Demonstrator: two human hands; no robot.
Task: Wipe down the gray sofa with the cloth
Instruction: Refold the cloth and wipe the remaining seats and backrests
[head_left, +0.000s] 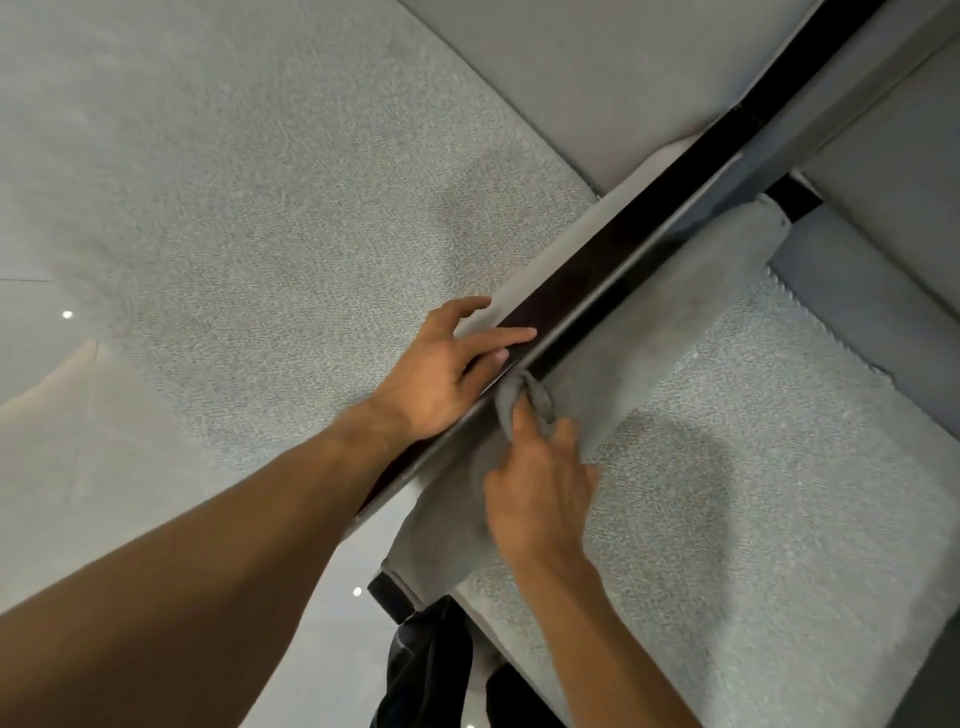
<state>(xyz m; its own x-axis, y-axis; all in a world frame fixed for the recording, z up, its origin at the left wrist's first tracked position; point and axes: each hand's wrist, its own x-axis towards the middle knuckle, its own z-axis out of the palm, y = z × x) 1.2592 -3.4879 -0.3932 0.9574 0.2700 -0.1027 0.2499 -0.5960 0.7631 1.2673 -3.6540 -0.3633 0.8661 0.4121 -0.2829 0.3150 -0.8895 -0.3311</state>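
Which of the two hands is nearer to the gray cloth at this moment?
Right. The right hand grips the bunched cloth; the left hand rests just beside it, fingers straight on the dark strip.

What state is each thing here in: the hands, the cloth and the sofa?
Cloth: bunched, pressed against the black strip.
Right hand: pinching cloth.
Left hand: fingers straight, resting on black strip.
Gray sofa: cushions lying flat.
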